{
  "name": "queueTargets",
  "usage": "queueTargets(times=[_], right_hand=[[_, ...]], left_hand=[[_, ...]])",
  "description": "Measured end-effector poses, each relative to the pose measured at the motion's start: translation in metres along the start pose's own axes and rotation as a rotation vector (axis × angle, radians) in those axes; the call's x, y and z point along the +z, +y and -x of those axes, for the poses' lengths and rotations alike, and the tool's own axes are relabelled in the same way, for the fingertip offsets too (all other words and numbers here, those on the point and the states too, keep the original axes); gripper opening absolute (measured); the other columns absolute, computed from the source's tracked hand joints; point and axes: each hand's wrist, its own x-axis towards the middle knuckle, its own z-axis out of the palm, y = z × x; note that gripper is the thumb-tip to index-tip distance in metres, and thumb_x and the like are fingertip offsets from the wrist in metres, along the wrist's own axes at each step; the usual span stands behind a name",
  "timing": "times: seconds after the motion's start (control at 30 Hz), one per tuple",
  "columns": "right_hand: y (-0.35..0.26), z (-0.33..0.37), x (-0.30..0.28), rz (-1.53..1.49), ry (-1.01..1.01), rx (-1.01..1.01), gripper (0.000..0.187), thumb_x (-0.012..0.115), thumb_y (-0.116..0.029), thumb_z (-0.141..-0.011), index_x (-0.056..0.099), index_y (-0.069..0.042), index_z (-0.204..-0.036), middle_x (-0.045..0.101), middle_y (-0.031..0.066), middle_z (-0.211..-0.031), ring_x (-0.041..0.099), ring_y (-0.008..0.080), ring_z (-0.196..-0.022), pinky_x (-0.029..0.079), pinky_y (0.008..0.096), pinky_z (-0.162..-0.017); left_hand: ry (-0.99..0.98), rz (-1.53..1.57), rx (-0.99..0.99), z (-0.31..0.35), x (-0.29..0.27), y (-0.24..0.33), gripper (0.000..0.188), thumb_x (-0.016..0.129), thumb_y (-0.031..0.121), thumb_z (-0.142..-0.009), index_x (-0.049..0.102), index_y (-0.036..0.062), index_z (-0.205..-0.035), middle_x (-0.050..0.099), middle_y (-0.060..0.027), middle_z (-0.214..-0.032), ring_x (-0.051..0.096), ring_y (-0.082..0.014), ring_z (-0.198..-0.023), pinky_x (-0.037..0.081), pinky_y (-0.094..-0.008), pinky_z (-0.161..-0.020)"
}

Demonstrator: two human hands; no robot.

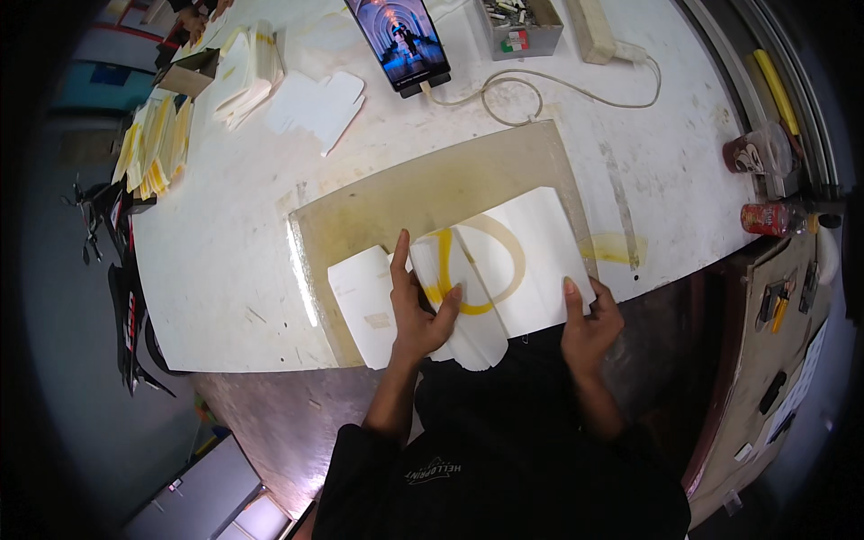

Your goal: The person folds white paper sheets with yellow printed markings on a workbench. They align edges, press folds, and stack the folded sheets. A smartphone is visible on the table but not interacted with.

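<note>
A white paper piece (549, 238) with a curved yellow and beige print lies partly folded on a translucent mat (378, 198). My left hand (421, 310) is closed on its folded left part, thumb on top and index finger stretched out. At its right edge, my right hand (591, 322) pinches the paper, with the thumb above and the fingers largely underneath. Another white paper piece (358, 286) shows beneath and to the left of my left hand. The lower edge of the folded paper hangs past the table's front edge.
Stacked yellow-and-white papers (157, 148) and loose white pieces (315, 106) sit far left, near another person's hand (192, 22). A phone (400, 40) on a stand, a cable (576, 88) and a grey box (525, 38) are behind the mat. A cup (756, 153) and a bottle (771, 219) stand right.
</note>
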Motion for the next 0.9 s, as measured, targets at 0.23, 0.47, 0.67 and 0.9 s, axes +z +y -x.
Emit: queueTargets(times=[0.23,0.47,0.67,0.9], right_hand=[[0.001,-0.011,-0.007,-0.094,-0.053,0.12,0.031,0.074,-0.012,-0.092,0.066,0.011,-0.111,0.072,0.0116,-0.092,0.064,0.0104,-0.08,0.051,0.0239,-0.076],[0.002,-0.022,-0.019,0.023,-0.166,0.352,0.031,0.073,-0.013,-0.093,0.066,0.009,-0.113,0.072,0.0143,-0.099,0.065,0.0142,-0.086,0.052,0.0272,-0.078],[-0.003,-0.021,-0.014,0.182,-0.003,-0.138,0.029,0.074,-0.008,-0.09,0.068,0.006,-0.115,0.071,0.0146,-0.098,0.068,0.0194,-0.082,0.053,0.0313,-0.07],[0.002,-0.021,-0.014,0.48,0.032,-0.463,0.025,0.077,-0.005,-0.085,0.07,0.006,-0.107,0.066,0.0161,-0.096,0.067,0.028,-0.084,0.054,0.0349,-0.068]], left_hand=[[-0.023,0.001,-0.001,0.001,0.004,-0.003,0.094,0.062,-0.003,-0.085,0.005,0.0059,-0.159,0.061,-0.024,-0.122,0.065,-0.0261,-0.106,0.052,-0.0376,-0.094],[-0.014,0.009,-0.027,0.0,0.007,0.001,0.094,0.061,-0.003,-0.085,0.004,0.0061,-0.159,0.061,-0.0249,-0.12,0.065,-0.0269,-0.105,0.052,-0.0375,-0.094],[-0.011,-0.008,-0.029,0.0,0.007,0.002,0.094,0.062,-0.003,-0.085,0.005,0.0057,-0.159,0.062,-0.0251,-0.12,0.065,-0.0267,-0.105,0.051,-0.0371,-0.094],[-0.002,0.01,0.0,0.0,0.008,0.001,0.094,0.063,-0.003,-0.085,0.005,0.0026,-0.158,0.063,-0.0237,-0.115,0.066,-0.0256,-0.101,0.052,-0.0365,-0.092]])
